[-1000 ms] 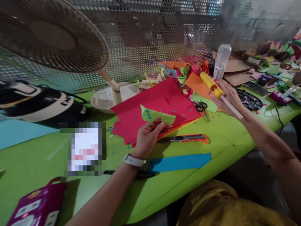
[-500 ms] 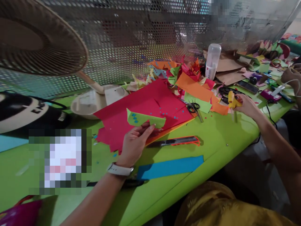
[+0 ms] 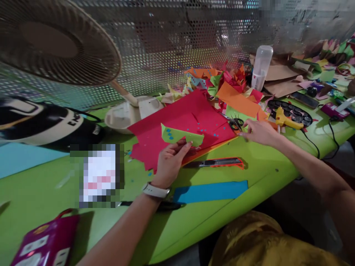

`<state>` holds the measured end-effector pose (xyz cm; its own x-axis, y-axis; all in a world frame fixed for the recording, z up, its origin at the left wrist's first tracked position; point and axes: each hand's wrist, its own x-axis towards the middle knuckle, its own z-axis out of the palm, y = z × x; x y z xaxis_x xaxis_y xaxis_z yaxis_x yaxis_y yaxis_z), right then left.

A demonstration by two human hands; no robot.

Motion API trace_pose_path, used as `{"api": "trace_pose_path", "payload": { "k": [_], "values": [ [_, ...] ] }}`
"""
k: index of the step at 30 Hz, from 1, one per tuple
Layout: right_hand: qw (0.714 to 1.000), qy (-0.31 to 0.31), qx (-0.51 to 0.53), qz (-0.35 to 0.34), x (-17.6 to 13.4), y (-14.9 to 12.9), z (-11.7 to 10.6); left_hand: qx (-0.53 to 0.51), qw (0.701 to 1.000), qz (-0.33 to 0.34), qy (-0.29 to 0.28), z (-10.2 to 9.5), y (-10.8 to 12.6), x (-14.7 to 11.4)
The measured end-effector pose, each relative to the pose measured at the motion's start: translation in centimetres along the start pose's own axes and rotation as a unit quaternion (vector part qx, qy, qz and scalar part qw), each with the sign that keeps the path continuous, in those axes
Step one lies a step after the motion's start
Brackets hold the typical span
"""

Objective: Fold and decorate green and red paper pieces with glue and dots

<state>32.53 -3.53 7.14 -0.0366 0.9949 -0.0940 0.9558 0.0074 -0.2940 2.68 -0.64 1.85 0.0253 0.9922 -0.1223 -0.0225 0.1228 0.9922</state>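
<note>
The left hand [image 3: 172,160] pinches a green paper [image 3: 177,135] between thumb and fingers, raised over the lower part of the red sheet [image 3: 177,114]; blue dots show near the paper's left end. A white watch [image 3: 155,190] circles that wrist. The right hand [image 3: 259,132] is at the scissors [image 3: 236,124] by the red sheet's right edge, its fingers bent; whether they grip anything, I cannot tell. Behind the right hand, the yellow glue gun [image 3: 288,120] overlaps the near edge of the black tray [image 3: 306,120]. On the green tabletop [image 3: 260,166], the orange-edged cutter [image 3: 222,162] lies between the red sheet and a blue strip [image 3: 213,191]. A black tool [image 3: 169,206] passes beneath the left forearm, partly hidden. An orange sheet [image 3: 238,99] and a clear bottle [image 3: 262,68] are beyond the scissors.
</note>
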Motion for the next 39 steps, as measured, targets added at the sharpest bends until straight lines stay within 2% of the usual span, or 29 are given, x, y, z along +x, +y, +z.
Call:
{"api": "trace_pose_path", "payload": {
  "k": [2,5,7,9,11,13,15,17,19,21,24,26,29,34,39],
  "values": [
    [1.000,-0.001,-0.021,-0.021,1.0,-0.7,1.3,-0.008,1.000,0.001,-0.003,0.0,0.0,-0.1],
    [0.998,0.010,-0.009,-0.060,1.6,-0.1,2.1,-0.035,0.999,-0.006,-0.018,0.2,0.3,-0.2],
    [0.996,0.017,0.051,-0.071,1.6,0.7,1.7,-0.060,0.998,-0.014,-0.020,0.3,0.5,-0.3],
    [0.985,0.021,0.159,-0.056,1.5,1.1,0.7,-0.077,0.997,-0.019,-0.017,0.3,0.6,-0.3],
    [0.953,0.031,0.298,-0.033,1.5,1.0,-0.8,-0.084,0.996,-0.016,-0.017,0.3,0.5,-0.3],
    [0.904,0.050,0.423,-0.030,1.4,0.2,-2.4,-0.090,0.996,-0.007,-0.019,0.2,0.3,-0.2],
    [0.869,0.075,0.486,-0.052,1.5,-1.1,-3.7,-0.095,0.995,0.002,-0.016,0.1,0.0,0.0],
    [0.858,0.097,0.496,-0.092,1.8,-2.6,-4.4,-0.095,0.995,0.006,-0.010,0.0,-0.3,0.1],
    [0.859,0.122,0.477,-0.140,2.4,-3.9,-4.1,-0.094,0.996,0.008,-0.005,0.0,-0.4,0.2],
    [0.856,0.164,0.456,-0.178,3.2,-4.9,-3.0,-0.096,0.995,0.006,-0.002,-0.1,-0.4,0.2],
    [0.846,0.236,0.438,-0.195,4.2,-5.4,-0.5,-0.098,0.995,-0.005,-0.002,-0.1,-0.4,0.2],
    [0.851,0.252,0.420,-0.190,4.6,-5.1,1.1,-0.094,0.996,-0.003,0.000,-0.2,-0.4,0.3],
    [0.874,0.233,0.391,-0.169,4.6,-4.5,2.4,-0.082,0.997,0.006,0.006,-0.3,-0.5,0.3],
    [0.907,0.212,0.320,-0.176,4.1,-4.4,2.1,-0.074,0.997,-0.003,0.011,-0.3,-0.4,0.2],
    [0.960,0.137,0.176,-0.169,3.9,-4.4,1.9,-0.062,0.998,-0.008,0.027,-0.3,-0.2,0.1]
  ]
}}
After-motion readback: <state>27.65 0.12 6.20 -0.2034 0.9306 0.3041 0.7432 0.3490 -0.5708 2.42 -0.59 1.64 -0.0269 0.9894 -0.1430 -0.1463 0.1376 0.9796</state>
